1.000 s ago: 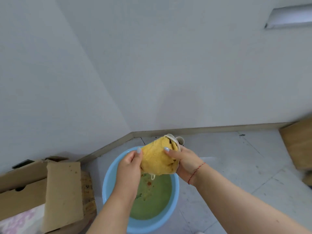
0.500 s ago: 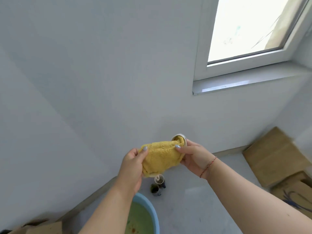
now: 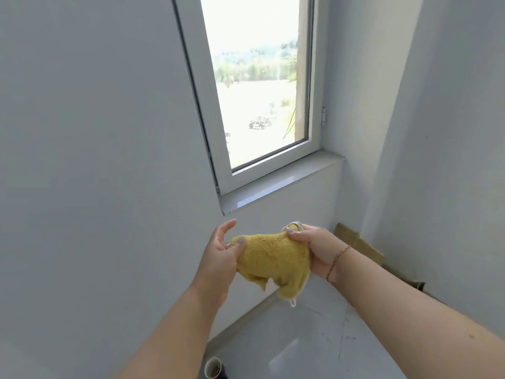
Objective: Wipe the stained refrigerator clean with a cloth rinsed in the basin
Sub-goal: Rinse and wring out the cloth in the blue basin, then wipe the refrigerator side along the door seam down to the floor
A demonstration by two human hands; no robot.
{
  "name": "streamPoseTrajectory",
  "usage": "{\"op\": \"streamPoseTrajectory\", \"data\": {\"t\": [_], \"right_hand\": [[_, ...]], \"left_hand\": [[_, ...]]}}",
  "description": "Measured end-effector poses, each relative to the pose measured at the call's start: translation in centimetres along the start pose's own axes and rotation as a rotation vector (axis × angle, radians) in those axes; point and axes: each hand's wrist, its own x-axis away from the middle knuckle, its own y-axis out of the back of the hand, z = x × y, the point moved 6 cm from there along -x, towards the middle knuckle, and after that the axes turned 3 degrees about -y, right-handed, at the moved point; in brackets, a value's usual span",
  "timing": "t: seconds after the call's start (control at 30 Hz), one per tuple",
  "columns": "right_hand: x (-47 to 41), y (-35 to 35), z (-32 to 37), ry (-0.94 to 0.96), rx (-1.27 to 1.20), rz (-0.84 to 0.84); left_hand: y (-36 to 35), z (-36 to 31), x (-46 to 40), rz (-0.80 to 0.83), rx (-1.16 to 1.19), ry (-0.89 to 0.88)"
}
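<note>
Cloth (image 3: 273, 262), yellow and fluffy, hangs in mid-air at lower centre of the frame, stretched between two hands. The left hand (image 3: 221, 255) pinches its left corner with thumb against a curled finger, while its other fingers point loosely up toward the window sill (image 3: 281, 181). The right hand (image 3: 314, 247) grips the cloth's upper right corner, fingers curled round a bunched fold with pale trim showing above them; a thin bracelet (image 3: 338, 258) circles that wrist. The cloth's lower edge droops in uneven folds, and a small pale loop (image 3: 293, 302) dangles from its lowest corner, touching nothing.

Above the hands, the sill's front edge juts out from the wall, near the cloth but apart from it. A tall window (image 3: 259, 83) fills the upper centre. Plain wall (image 3: 95, 160) covers the left half of the frame, and another wall face closes off the right. Open floor (image 3: 300, 346) shows between the forearms at the bottom, bordered by a baseboard running diagonally.

At the bottom edge, left of centre, a small round cup (image 3: 213, 368) stands on the floor; its contents are too dim to tell. Flattened cardboard (image 3: 360, 244) leans in the right corner behind the right wrist.
</note>
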Motion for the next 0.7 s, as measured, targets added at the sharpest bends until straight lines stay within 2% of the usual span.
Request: {"op": "streamPoseTrajectory", "data": {"t": [0.17, 0.3, 0.37, 0.47, 0.57, 0.63, 0.7], "right_hand": [[4.5, 3.0, 3.9, 0.145, 0.097, -0.227], [9.1, 6.8, 6.3, 0.249, 0.399, -0.567], [10.8, 7.9, 7.1, 0.247, 0.460, -0.636], [13.7, 9.3, 8.1, 0.264, 0.289, -0.652], [16.6, 10.5, 8.7, 0.268, 0.012, -0.470], [18.0, 12.2, 9.1, 0.258, 0.037, -0.467], [19.7, 15.1, 10.1, 0.233, 0.242, -0.665]], "left_hand": [[-4.4, -3.3, -0.5, 0.146, -0.043, -0.029], [-8.1, -5.4, -0.1, 0.327, -0.019, -0.018], [-9.9, -6.2, 0.2, 0.414, -0.013, -0.029], [-13.0, -7.2, 0.3, 0.487, 0.044, -0.013], [-16.9, -8.3, 0.1, 0.574, 0.061, -0.028], [-19.6, -8.9, -0.2, 0.643, -0.037, -0.096], [-22.9, -9.6, -0.6, 0.674, -0.238, -0.233]]}}
